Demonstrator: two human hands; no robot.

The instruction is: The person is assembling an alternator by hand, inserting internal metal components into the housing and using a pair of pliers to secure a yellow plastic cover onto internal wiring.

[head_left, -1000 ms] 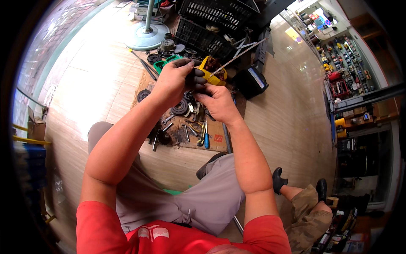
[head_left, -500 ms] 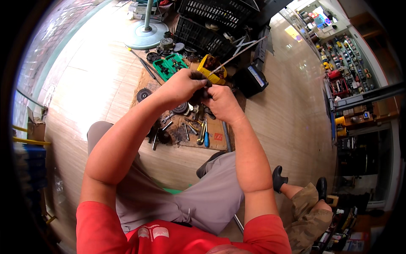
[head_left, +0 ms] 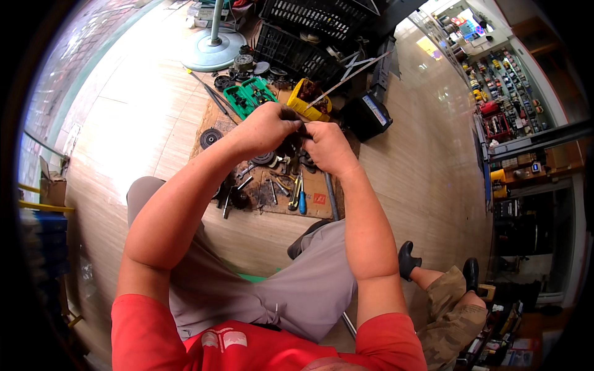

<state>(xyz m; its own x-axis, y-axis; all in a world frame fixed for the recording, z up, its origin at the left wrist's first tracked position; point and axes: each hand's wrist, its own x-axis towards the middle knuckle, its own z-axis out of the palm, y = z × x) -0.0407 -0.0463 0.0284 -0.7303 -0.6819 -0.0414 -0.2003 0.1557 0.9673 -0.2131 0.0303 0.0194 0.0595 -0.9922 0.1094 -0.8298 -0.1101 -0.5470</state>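
Note:
My left hand (head_left: 272, 128) and my right hand (head_left: 329, 147) meet above the work spot, fingers curled in and closed. A small dark thing seems to lie between the fingertips, but the hands hide most of it and its kind does not show. Under them a stained cardboard sheet (head_left: 278, 209) carries dirty parts and tools. A blue-handled screwdriver (head_left: 302, 203) and a yellow-handled tool (head_left: 293, 200) lie on the near side. Left of my left hand rests a round black pulley-like wheel (head_left: 210, 137).
Beyond the hands are an open green tool case (head_left: 249, 96), a yellow container (head_left: 309, 110) of parts and a black battery-like box (head_left: 366, 119). Black crates (head_left: 294, 52) and a round stand base (head_left: 214, 49) stand farther back. Another person's legs (head_left: 447, 287) are at right.
My right hand has shifted slightly, its fingers more extended toward the left fingertips. The left hand stays nearly in place. Nothing else has visibly moved.

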